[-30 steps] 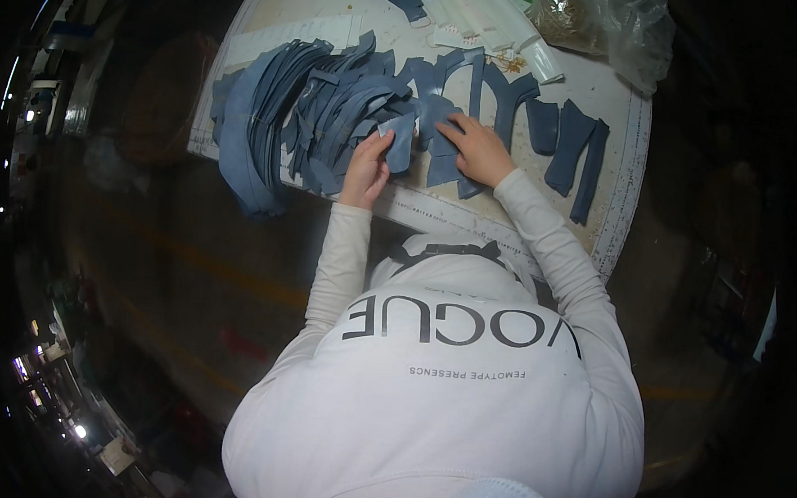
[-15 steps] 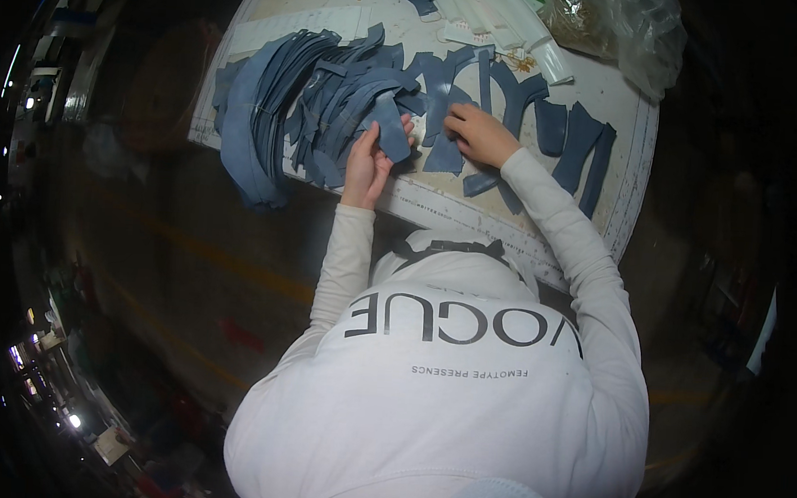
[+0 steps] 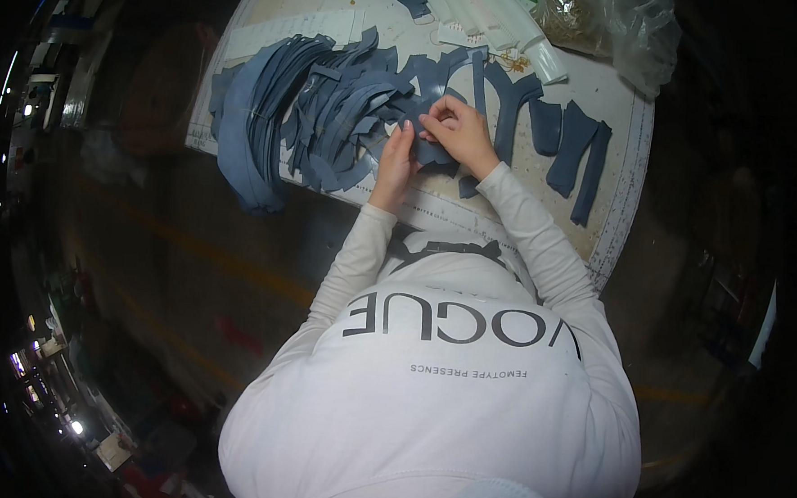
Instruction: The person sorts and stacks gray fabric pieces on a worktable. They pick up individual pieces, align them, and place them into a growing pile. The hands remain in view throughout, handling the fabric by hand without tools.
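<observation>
My two hands are close together over the near edge of the table, at a dark blue cut piece of leather-like material point(image 3: 432, 152). My left hand point(image 3: 393, 171) is upright, with its thumb and fingers closed on the piece's left side. My right hand point(image 3: 463, 137) pinches at its top edge, fingertips pressed together beside the left fingertips. The hands cover part of the piece. Left of them lies a loose heap of similar blue pieces point(image 3: 343, 111). Beyond it, a thick bundle of long curved blue strips point(image 3: 252, 124) overhangs the table edge.
Separate blue pieces, among them a forked one point(image 3: 512, 102) and a narrow strip point(image 3: 591, 178), lie to the right on the white table point(image 3: 624, 162). At the back are white strips point(image 3: 509, 25), a clear plastic bag point(image 3: 639, 36) and a paper sheet point(image 3: 293, 29).
My left hand has moved right, and my right hand slightly left and up, so they now meet. The lighter blue piece seen in my left hand earlier is no longer visible there.
</observation>
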Demonstrator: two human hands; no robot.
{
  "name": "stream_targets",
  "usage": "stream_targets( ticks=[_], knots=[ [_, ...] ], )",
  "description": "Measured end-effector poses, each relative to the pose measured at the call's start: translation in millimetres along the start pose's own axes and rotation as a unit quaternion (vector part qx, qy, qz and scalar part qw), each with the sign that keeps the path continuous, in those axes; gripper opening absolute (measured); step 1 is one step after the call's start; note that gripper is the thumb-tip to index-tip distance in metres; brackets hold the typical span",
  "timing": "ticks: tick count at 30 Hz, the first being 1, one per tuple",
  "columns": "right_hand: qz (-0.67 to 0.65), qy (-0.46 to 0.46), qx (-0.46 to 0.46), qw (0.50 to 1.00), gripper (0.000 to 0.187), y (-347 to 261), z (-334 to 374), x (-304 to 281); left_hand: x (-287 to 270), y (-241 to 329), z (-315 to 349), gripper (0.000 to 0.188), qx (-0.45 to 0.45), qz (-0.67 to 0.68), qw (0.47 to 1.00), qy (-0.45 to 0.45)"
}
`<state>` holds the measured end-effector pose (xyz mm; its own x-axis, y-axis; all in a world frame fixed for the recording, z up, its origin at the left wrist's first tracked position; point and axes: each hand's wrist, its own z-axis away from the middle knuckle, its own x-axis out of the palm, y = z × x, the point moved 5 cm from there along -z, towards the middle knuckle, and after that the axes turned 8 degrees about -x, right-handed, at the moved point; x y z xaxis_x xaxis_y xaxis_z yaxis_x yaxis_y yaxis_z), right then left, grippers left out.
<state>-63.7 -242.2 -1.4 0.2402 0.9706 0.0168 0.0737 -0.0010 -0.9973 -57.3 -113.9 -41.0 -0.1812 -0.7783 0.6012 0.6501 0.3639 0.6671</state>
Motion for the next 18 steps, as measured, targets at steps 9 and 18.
stream_targets(
  ticks=[9,18],
  knots=[
    [0.381,-0.170,-0.170,0.893,0.035,1.7,-4.5,-25.6,-27.4,17.9,5.0,0.027,0.004,-0.041,0.998,0.040],
    [0.470,-0.237,-0.305,0.794,0.045,12.8,43.7,1.4,-53.7,42.3,10.5,0.025,0.073,0.023,0.995,0.067]
  ],
)
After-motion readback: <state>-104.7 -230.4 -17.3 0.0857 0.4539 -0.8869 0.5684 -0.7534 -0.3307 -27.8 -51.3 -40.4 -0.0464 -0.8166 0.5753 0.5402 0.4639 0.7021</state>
